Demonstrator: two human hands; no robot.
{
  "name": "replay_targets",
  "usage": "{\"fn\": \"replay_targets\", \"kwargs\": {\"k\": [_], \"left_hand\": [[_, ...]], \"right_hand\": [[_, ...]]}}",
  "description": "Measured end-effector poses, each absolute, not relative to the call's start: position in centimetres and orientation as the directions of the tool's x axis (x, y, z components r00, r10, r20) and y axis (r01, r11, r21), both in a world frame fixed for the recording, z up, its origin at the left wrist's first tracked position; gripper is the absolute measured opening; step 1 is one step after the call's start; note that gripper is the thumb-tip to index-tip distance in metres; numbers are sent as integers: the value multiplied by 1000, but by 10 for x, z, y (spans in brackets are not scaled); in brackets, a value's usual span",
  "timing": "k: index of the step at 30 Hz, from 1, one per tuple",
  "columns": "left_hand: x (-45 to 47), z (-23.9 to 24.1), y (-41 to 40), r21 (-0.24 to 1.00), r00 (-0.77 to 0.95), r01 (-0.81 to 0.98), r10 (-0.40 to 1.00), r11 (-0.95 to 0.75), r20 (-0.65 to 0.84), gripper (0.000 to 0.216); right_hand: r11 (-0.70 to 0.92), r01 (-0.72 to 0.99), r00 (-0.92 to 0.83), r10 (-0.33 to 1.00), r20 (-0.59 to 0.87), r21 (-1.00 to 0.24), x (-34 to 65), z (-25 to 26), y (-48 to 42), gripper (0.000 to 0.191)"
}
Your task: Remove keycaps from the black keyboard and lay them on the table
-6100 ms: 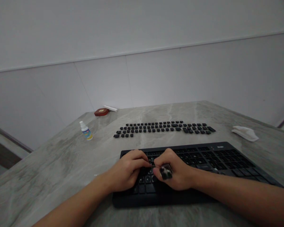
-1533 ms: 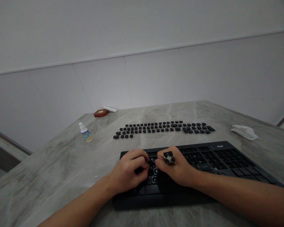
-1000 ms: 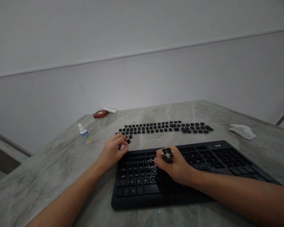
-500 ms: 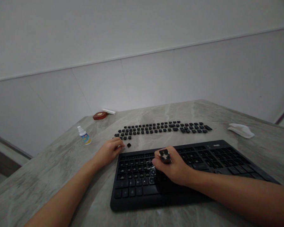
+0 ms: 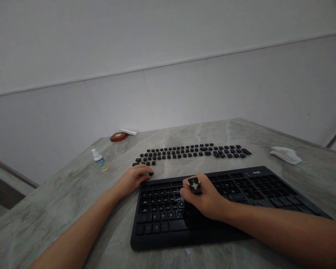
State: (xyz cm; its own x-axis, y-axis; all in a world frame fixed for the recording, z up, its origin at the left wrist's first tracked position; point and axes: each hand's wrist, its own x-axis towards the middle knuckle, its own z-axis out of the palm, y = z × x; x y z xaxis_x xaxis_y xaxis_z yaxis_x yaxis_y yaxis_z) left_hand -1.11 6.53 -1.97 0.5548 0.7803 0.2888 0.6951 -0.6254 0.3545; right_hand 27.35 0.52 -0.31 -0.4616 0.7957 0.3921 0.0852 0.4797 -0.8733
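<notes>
A black keyboard [image 5: 204,233] lies in front of me, many of its upper key places stripped of caps while the lower rows still carry theirs. My right hand [image 5: 205,200] is closed over it, gripping a keycap puller [image 5: 195,185] with a dark, cross-marked handle end. The puller's wire loop [image 5: 177,195] shows beside my thumb, over the keys. Past the keyboard's upper left corner, my left hand [image 5: 133,178] has its thumb and finger closed around a loose black keycap [image 5: 151,174], mostly covered by the fingertips. Removed keycaps [image 5: 179,152] lie in rows behind.
On the left of the grey marbled table [image 5: 72,201] stands a small white-capped bottle [image 5: 100,160]. A red-brown case [image 5: 118,137] and a white strip [image 5: 128,132] lie at the back left. To the right is a folded white cloth or tissue [image 5: 286,154]. A wall [image 5: 168,101] rises behind.
My left hand has moved slightly right, and its fingers have reached the loose keycap that lay just beyond them. My right hand stays over the keyboard with the puller.
</notes>
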Motion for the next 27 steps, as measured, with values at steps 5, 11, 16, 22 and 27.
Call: {"fn": "replay_targets", "kwargs": {"k": [5, 11, 16, 22, 27], "left_hand": [[-9, -18, 62, 332, 467, 764, 829, -554, 309, 15], [-10, -22, 66, 291, 468, 766, 807, -574, 361, 23], [-12, -21, 66, 283, 503, 747, 790, -601, 351, 22], [-16, -20, 68, 269, 524, 744, 784, -612, 333, 21], [-16, -16, 64, 261, 562, 729, 771, -633, 300, 24]], "right_hand": [[496, 88, -460, 790, 406, -864, 274, -1, 5, 32], [503, 85, -458, 786, 414, -860, 274, -1, 6, 32], [494, 93, -466, 789, 401, -865, 274, 0, 6, 33], [497, 89, -471, 785, 404, -863, 273, -1, 5, 33], [506, 88, -478, 777, 409, -858, 274, -1, 4, 33]]}}
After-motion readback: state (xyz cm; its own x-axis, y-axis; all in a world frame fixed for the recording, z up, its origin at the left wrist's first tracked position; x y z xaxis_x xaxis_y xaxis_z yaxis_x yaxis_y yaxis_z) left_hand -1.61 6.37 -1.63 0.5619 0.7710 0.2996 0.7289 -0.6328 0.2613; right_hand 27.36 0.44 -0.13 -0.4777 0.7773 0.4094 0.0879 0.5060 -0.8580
